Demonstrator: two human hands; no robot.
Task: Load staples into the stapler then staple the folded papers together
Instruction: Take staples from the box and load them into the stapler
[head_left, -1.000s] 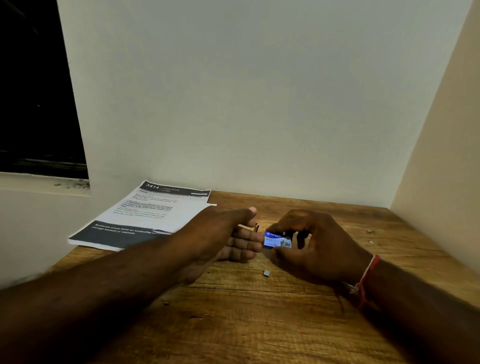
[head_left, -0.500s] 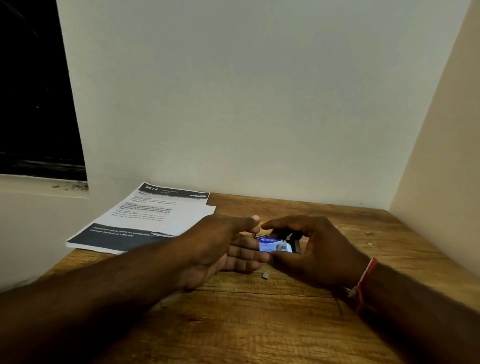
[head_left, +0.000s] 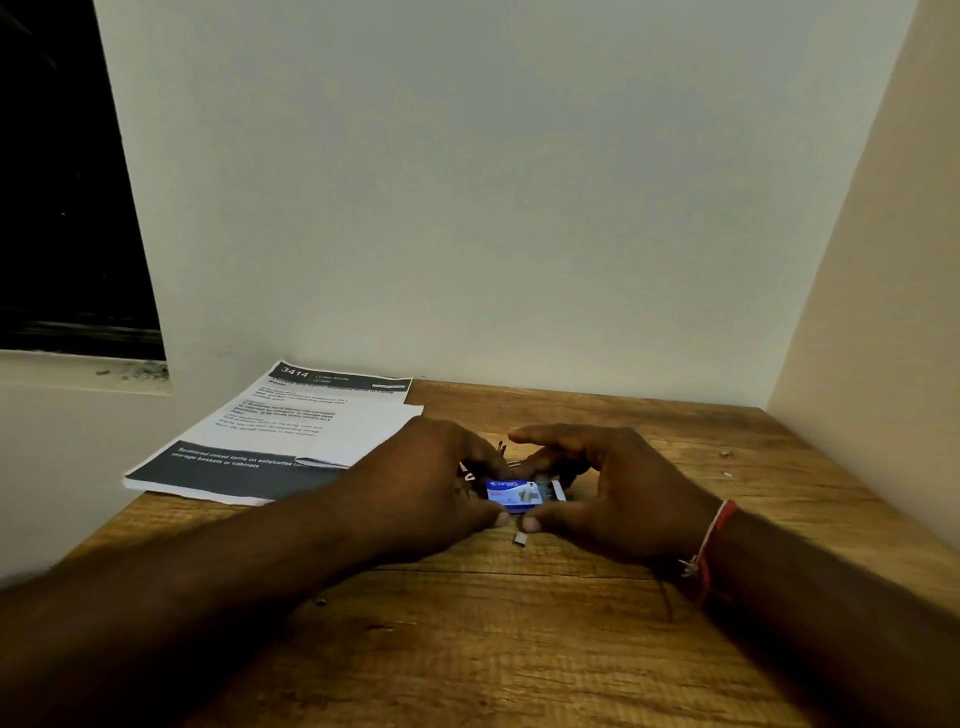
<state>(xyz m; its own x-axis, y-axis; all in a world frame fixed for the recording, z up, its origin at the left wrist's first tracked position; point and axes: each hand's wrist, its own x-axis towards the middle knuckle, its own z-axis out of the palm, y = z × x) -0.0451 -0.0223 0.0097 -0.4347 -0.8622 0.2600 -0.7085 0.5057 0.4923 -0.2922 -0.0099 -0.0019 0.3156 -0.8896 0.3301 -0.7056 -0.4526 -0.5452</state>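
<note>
Both of my hands meet around a small blue cardboard staple box (head_left: 514, 493), held low over the brown wooden table (head_left: 519, 649); whether it rests on the wood or is lifted just off it I cannot tell. My left hand (head_left: 436, 483) comes at the box from its left end, with the fingers curled round that end and the thumb tip pressed to the box's near edge. My right hand (head_left: 623, 488) grips it from the right. Its thumb tip pinches the near edge just beside the left thumb, and the other fingers arch over the far side of the box, the forefinger stretched out above it. A pale end piece juts from the right end of the box.

Behind the box, under my right palm, something dark and a few glints of metal show, too hidden to name. Just in front of the box, a small grey metal piece (head_left: 519, 540), which looks like a short strip of staples, lies loose on the table. Left of the box and farther back, a stack of white printed papers with dark grey bands (head_left: 275, 436) lies flat. A red thread band (head_left: 714, 540) circles my right wrist, right of the box. Far up and left of the box, a dark window opening (head_left: 62, 182) breaks the pale wall (head_left: 493, 208).
</note>
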